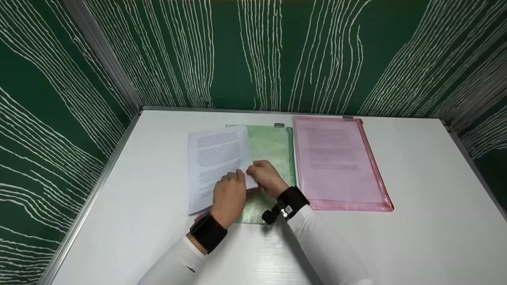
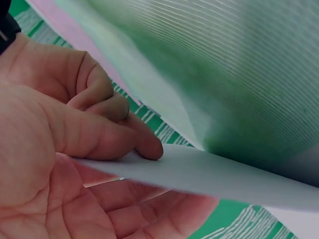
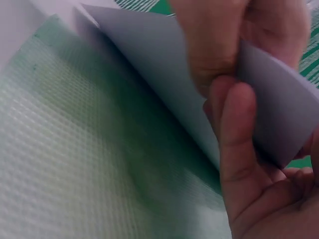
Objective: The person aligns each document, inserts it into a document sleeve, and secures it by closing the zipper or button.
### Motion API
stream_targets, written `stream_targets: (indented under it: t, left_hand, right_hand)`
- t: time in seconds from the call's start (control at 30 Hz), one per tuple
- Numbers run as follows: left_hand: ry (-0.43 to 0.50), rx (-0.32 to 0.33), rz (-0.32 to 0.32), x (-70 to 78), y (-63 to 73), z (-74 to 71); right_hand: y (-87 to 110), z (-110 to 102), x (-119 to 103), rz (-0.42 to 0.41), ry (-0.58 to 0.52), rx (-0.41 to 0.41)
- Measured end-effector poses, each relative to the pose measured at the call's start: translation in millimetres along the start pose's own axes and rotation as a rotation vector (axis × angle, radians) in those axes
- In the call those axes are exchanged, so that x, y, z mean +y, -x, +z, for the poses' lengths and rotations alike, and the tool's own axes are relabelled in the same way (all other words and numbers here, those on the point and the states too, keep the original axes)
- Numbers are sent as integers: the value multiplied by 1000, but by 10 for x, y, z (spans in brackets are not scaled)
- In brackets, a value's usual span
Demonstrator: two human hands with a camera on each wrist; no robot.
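A printed paper stack (image 1: 216, 158) is raised over the left part of a green mesh zip folder (image 1: 269, 146). My left hand (image 1: 229, 196) pinches the paper's near right edge; in the left wrist view its thumb (image 2: 99, 139) lies on one face and the fingers on the other. Right beside it, my right hand (image 1: 268, 178) grips the same edge close to the corner. The right wrist view shows the right hand (image 3: 269, 189) with fingers on the paper (image 3: 159, 64), against the left hand's thumb. How many sheets there are, I cannot tell.
A pink zip folder (image 1: 336, 190) with a printed sheet inside lies right of the green one. Both lie on a white table (image 1: 427, 237). Green walls (image 1: 225, 51) with white lines stand at the back and sides, meeting the table at a metal edge.
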State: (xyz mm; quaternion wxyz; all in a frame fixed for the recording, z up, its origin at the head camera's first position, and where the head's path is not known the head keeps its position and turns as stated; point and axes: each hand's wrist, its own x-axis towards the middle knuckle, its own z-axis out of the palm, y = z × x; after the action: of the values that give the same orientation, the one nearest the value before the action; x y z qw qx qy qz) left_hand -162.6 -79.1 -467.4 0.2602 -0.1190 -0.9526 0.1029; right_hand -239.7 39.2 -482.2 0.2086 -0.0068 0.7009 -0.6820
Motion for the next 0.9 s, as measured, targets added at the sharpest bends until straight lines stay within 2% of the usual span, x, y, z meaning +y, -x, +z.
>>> stream_targets:
  t: [0.1,0.17,0.33,0.53,0.67,0.9]
  left_hand:
    - [22,11,6,29,11,-24]
    - [48,-9,14,45,21,-55]
    - [169,-106,23,74,40,-152]
    - [299,-218,22,89,43,-303]
    - [340,-225,20,68,49,-432]
    - [444,-163,26,-10,0,-653]
  right_hand:
    - [58,-95,-21,3,8,10]
    - [110,-169,-35,3,10,8]
    - [290,-406,-77,-26,-41,-28]
    - [584,-731,-117,-70,-165,-90]
    - [776,-919,-146,-90,-209,-91]
    - [1057,-1153,-199,-128,-279,-87]
